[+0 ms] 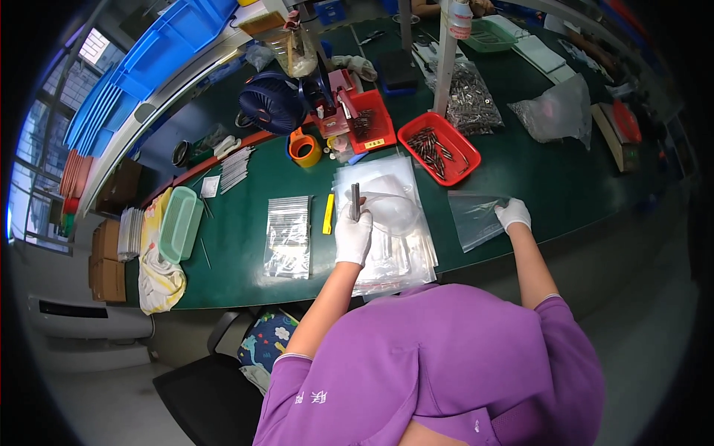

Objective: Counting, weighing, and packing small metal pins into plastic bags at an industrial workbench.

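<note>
My left hand, in a white glove, is closed around a short bundle of thin grey metal rods that stands up out of the fist. Beneath it lies a stack of clear plastic bags, with a rounded, clear plastic piece on top. Off to the right, my gloved right hand pinches the right edge of a flat clear plastic bag near the table's front edge. Left of the stack are a yellow cutter and a clear bag packed with a row of metal rods.
A red tray of small metal parts stands behind the bags, beside another red bin. A dark blue fan and an orange tape roll are at the back. A green tray sits left, bagged parts right.
</note>
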A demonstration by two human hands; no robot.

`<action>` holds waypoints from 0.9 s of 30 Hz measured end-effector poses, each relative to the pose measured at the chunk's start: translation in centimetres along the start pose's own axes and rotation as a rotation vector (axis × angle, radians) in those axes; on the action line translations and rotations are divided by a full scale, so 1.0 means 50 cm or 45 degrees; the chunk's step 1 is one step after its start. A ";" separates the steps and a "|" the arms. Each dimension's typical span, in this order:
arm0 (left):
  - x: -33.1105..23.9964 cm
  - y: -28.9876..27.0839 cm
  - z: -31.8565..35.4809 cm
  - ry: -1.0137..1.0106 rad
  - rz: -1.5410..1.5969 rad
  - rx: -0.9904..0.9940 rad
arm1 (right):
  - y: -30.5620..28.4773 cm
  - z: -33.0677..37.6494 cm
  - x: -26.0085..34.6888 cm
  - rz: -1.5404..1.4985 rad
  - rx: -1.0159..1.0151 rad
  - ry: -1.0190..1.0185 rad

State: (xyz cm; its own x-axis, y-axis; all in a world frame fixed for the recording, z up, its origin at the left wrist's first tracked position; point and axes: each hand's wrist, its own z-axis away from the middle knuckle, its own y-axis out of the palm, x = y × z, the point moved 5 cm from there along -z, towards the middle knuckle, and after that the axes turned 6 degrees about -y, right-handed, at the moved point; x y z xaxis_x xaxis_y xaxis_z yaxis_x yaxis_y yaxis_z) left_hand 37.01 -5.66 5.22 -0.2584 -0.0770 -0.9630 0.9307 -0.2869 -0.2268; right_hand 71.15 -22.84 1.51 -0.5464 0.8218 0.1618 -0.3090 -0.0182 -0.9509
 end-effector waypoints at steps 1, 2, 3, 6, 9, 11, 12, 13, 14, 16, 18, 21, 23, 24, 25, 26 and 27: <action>-0.002 0.002 0.000 -0.001 -0.001 0.005 | -0.029 0.019 0.022 0.095 -0.154 -0.023; -0.005 0.003 0.002 -0.042 0.006 -0.006 | -0.060 0.037 0.052 0.139 -0.359 -0.168; -0.005 0.003 0.003 -0.083 0.013 -0.017 | -0.083 0.048 0.088 -0.023 -0.537 -0.447; 0.021 0.000 -0.004 0.086 -0.067 -0.020 | -0.155 0.153 0.241 -0.459 -0.835 -1.439; 0.011 0.008 0.002 0.099 -0.026 -0.005 | -0.113 0.261 0.371 -0.404 -0.471 -1.967; -0.002 0.016 0.007 0.037 -0.019 0.023 | -0.018 0.245 0.438 -0.128 -0.236 -1.719; -0.003 0.011 0.010 -0.035 -0.010 0.028 | -0.002 0.241 0.452 -0.133 -0.225 -1.496; -0.016 0.012 0.016 -0.031 -0.011 0.032 | 0.009 0.236 0.464 -0.134 -0.230 -1.493; -0.029 0.013 0.026 -0.059 -0.104 0.033 | 0.016 0.233 0.475 -0.262 -0.216 -1.550; -0.034 0.009 0.038 -0.044 -0.125 0.011 | 0.021 0.243 0.489 -0.028 -0.299 -1.631; -0.013 -0.006 0.035 -0.061 -0.077 -0.015 | 0.001 0.252 0.485 0.017 -0.289 -1.667; 0.005 -0.011 0.037 -0.115 -0.056 -0.006 | -0.052 0.250 0.473 0.028 -0.258 -1.711; 0.017 -0.009 0.038 -0.150 -0.083 0.030 | -0.178 0.283 0.446 -0.510 -0.641 -1.861; 0.027 -0.007 0.037 -0.182 -0.201 0.045 | -0.218 0.271 0.425 -0.754 -0.780 -1.769; 0.039 -0.001 0.040 -0.215 -0.318 0.070 | -0.255 0.257 0.394 -0.988 -0.917 -1.653; 0.042 -0.007 0.049 -0.052 -0.288 -0.004 | -0.276 0.223 0.353 -1.234 -0.750 -1.250; 0.057 -0.014 0.060 -0.056 -0.290 0.006 | -0.300 0.188 0.319 -1.475 -0.799 -1.030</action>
State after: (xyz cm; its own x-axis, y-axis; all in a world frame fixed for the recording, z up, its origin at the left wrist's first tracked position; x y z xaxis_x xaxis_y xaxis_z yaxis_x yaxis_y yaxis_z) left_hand 34.84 -8.55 3.09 -0.4731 -0.0515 -0.8795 0.8458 -0.3059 -0.4371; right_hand 59.75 -14.79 20.81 -0.5716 -0.3044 0.7620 -0.5944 0.7938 -0.1288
